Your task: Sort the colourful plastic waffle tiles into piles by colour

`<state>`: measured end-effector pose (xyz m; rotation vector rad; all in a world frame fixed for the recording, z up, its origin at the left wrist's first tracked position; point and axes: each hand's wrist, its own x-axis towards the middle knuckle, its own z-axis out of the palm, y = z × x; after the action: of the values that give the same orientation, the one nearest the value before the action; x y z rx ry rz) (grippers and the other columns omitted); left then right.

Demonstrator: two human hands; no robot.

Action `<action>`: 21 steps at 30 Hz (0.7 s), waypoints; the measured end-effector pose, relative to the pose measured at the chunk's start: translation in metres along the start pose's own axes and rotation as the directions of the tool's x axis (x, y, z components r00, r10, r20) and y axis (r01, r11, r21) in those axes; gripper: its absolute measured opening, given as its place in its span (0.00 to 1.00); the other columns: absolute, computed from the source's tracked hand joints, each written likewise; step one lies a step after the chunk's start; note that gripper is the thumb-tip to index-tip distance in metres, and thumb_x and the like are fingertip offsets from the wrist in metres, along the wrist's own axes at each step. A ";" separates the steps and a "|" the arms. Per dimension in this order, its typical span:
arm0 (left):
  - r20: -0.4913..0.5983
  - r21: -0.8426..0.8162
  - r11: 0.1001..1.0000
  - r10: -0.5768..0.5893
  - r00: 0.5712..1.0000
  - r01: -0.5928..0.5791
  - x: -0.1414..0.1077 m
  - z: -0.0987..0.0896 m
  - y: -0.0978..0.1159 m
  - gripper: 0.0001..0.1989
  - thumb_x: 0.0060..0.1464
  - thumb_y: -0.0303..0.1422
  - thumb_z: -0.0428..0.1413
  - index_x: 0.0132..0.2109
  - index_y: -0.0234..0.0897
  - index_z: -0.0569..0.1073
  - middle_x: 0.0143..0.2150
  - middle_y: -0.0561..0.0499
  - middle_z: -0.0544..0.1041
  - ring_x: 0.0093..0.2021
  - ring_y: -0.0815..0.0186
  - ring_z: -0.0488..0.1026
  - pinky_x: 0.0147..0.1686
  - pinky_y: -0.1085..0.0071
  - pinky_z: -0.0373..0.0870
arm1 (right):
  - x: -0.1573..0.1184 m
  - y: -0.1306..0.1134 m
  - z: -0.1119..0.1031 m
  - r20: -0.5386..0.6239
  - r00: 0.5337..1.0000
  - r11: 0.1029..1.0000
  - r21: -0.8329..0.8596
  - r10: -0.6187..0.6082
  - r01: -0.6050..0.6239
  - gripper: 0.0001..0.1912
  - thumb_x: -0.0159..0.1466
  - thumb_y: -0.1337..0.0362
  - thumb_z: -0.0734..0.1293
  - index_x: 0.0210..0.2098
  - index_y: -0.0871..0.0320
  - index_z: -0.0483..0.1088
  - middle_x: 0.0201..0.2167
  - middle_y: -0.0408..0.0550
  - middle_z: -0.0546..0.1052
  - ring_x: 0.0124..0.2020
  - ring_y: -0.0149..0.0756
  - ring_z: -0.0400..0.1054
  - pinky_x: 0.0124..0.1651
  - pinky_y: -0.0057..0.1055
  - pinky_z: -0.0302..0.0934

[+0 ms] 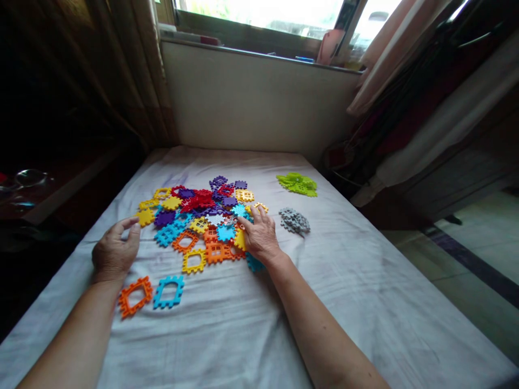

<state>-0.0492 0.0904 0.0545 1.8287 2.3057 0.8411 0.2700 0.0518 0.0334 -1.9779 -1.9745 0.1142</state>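
Observation:
A mixed heap of notched plastic building tiles lies mid-bed: a red cluster (pixel 198 200), a purple tile (pixel 165 218), a light blue tile (pixel 225 232), an orange window tile (pixel 217 252) and yellow ones. My right hand (pixel 261 235) rests over the heap's right side, fingers loosely spread among the pieces; what lies under the palm is hidden. At the left edge, my left hand (pixel 116 248) has its fingers extended near a yellow tile (pixel 145 217), with no piece visible in it. Closer to me lie an orange frame (pixel 124 306) and a blue frame (pixel 156 297).
Separate piles of lime green tiles (pixel 298 183) and grey tiles (pixel 294 221) lie right of the heap. The pale sheet (pixel 344 302) has creases. A wall with a window stands behind the bed, a curtain (pixel 121 70) at left, hanging clothes (pixel 425 124) at right.

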 end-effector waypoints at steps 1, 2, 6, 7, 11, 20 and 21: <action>0.010 -0.009 1.000 -0.003 1.000 0.003 0.000 0.000 0.001 0.21 0.61 0.44 0.46 0.54 0.40 0.74 0.44 0.49 0.79 0.39 0.61 0.72 0.35 0.70 0.64 | 0.000 0.001 -0.001 0.017 1.000 1.000 0.000 0.004 -0.004 0.21 0.68 0.64 0.62 0.58 0.44 0.72 0.70 0.50 0.59 0.73 0.53 0.44 0.67 0.55 0.45; 0.011 -0.020 1.000 -0.002 1.000 0.002 0.000 0.000 0.002 0.20 0.60 0.43 0.47 0.53 0.41 0.74 0.42 0.50 0.79 0.38 0.62 0.71 0.35 0.71 0.63 | -0.001 0.002 -0.002 0.027 1.000 1.000 0.006 -0.002 0.002 0.21 0.67 0.64 0.62 0.57 0.44 0.73 0.70 0.50 0.59 0.73 0.53 0.44 0.67 0.55 0.45; -0.004 -0.064 0.998 -0.013 1.000 0.012 0.000 -0.001 0.001 0.18 0.58 0.42 0.50 0.52 0.43 0.74 0.38 0.52 0.79 0.37 0.62 0.69 0.34 0.71 0.62 | -0.003 -0.002 -0.012 0.050 0.995 0.994 0.074 -0.087 0.083 0.18 0.64 0.67 0.64 0.50 0.46 0.76 0.70 0.49 0.59 0.73 0.51 0.44 0.67 0.56 0.44; -0.001 -0.071 0.997 -0.022 1.000 0.022 0.001 -0.001 0.000 0.18 0.58 0.42 0.50 0.51 0.43 0.74 0.38 0.53 0.79 0.37 0.62 0.70 0.34 0.71 0.62 | -0.003 -0.003 -0.014 0.069 0.991 0.990 0.097 -0.112 0.105 0.16 0.63 0.67 0.65 0.49 0.47 0.76 0.70 0.49 0.60 0.72 0.51 0.45 0.67 0.56 0.44; 0.020 -0.099 0.994 -0.039 0.999 0.041 0.001 -0.001 -0.002 0.18 0.57 0.42 0.52 0.51 0.43 0.74 0.38 0.53 0.79 0.39 0.61 0.72 0.35 0.71 0.64 | -0.006 -0.012 -0.019 0.127 0.970 0.968 0.170 -0.205 0.182 0.09 0.62 0.64 0.70 0.43 0.50 0.77 0.68 0.50 0.62 0.72 0.51 0.47 0.67 0.55 0.45; 0.073 -0.121 0.990 -0.068 0.995 0.076 0.002 -0.001 -0.005 0.21 0.58 0.41 0.50 0.55 0.38 0.72 0.49 0.47 0.79 0.48 0.56 0.74 0.43 0.67 0.68 | 0.006 0.023 -0.045 -0.068 0.995 0.979 0.185 -0.075 0.086 0.05 0.65 0.63 0.66 0.39 0.53 0.75 0.44 0.49 0.80 0.47 0.39 0.73 0.52 0.35 0.62; 0.068 -0.127 0.989 -0.064 0.996 0.072 0.003 -0.001 -0.006 0.21 0.57 0.41 0.51 0.54 0.39 0.73 0.48 0.48 0.80 0.47 0.57 0.74 0.42 0.68 0.68 | 0.007 0.037 -0.049 -0.107 0.994 0.987 0.164 0.025 -0.007 0.06 0.65 0.63 0.66 0.39 0.53 0.76 0.42 0.49 0.81 0.44 0.39 0.73 0.49 0.34 0.63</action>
<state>-0.0561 0.0917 0.0531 1.6890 2.2067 0.8867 0.3202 0.0504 0.0694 -1.8563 -1.8203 0.1629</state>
